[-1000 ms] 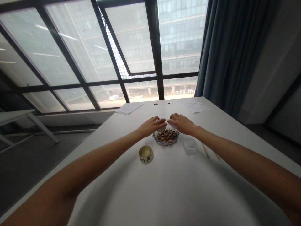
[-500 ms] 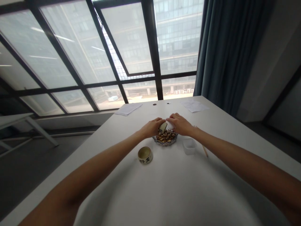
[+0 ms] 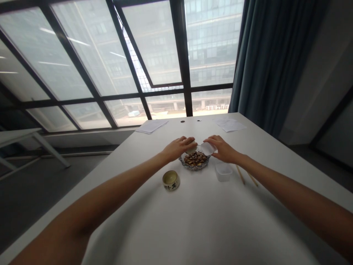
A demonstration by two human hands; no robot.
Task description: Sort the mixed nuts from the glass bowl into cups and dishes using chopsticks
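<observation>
A pale cup is held by the left hand, and a white tub is held tilted by the right hand; each grip is clamped on its piece. Both are held over the wavy bowl, where brown bits are contained. On the surface, a second cup, a clear tub and sticks are placed.

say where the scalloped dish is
In the head view, just right of centre, the scalloped dish sits beyond and between the lettered bowl and clear tub, near the left hand and right hand.
</observation>
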